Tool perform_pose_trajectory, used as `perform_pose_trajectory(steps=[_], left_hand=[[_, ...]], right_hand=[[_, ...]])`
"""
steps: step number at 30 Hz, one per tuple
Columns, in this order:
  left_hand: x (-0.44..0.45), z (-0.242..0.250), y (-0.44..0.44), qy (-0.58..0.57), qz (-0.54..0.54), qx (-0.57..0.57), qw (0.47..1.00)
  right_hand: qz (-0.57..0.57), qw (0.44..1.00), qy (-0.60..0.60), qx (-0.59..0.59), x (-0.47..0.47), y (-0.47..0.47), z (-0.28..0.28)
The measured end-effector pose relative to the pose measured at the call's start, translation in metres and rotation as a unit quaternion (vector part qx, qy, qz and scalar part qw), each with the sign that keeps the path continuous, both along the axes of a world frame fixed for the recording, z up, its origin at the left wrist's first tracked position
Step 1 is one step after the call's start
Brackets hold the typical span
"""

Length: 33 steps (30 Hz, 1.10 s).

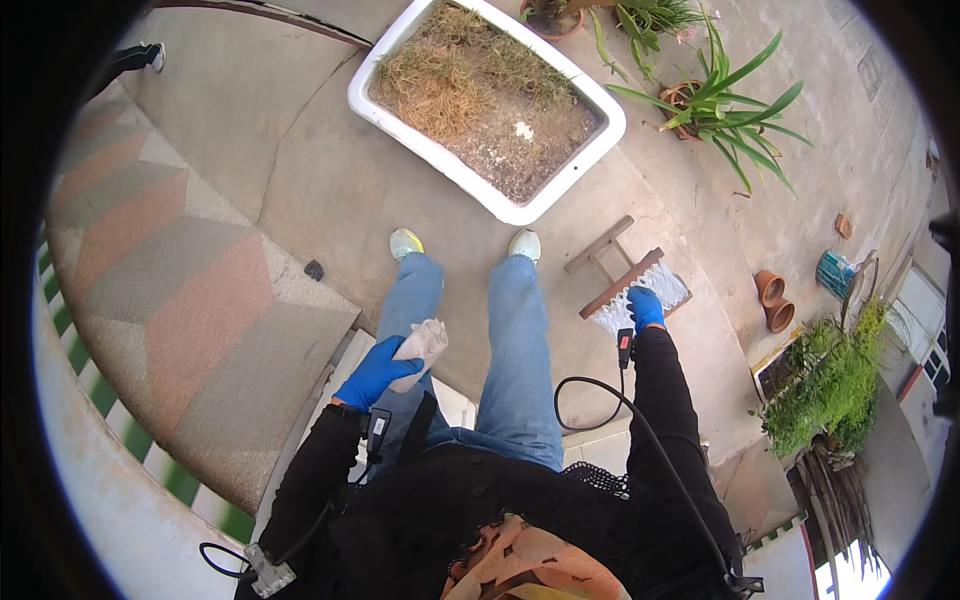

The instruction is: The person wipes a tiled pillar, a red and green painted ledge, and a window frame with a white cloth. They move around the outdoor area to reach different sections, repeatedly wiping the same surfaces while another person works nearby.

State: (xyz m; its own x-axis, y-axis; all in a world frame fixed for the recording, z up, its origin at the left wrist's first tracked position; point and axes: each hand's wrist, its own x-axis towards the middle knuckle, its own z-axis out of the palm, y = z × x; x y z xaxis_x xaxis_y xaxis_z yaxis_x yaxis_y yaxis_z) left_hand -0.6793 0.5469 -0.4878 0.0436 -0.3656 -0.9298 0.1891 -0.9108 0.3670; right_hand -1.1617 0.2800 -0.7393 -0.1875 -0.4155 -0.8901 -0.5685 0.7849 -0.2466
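In a blue glove, my left hand (379,371) is closed around a pale, crumpled cloth or paper bundle (421,351) above my left thigh. My right hand (645,307), also gloved in blue, is at a small wooden folding stool (621,285) with a white woven cord seat (660,283). Its fingers are curled at the seat; whether they grip the cords cannot be seen. The stool stands or lies on the concrete to the right of my legs. A cable with a small black device runs along each wrist.
Ahead of my feet is a white basin (487,206) with soil and dry grass. Potted plants (684,111) stand beyond it. Terracotta pots (769,289), a blue-green can (836,274) and a leafy plant (825,382) are at right. Another person's foot (157,57) shows upper left.
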Motion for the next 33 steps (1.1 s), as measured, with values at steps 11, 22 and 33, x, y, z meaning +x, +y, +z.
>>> perform_pose_trajectory(steps=[11, 22, 33], left_hand=[[0.003, -0.018, -0.034, 0.015, -0.03, 0.071, 0.997], [0.012, -0.039, -0.068, 0.066, -0.071, 0.106, 0.99], [0.116, -0.073, -0.051, 0.111, -0.07, 0.121, 0.984]], right_hand=[[0.32, 0.915, 0.196, -0.15, -0.04, -0.071, -0.08], [0.362, 0.901, 0.238, -0.033, -0.036, -0.094, -0.121], [0.457, 0.854, 0.243, 0.05, 0.015, -0.038, -0.099]])
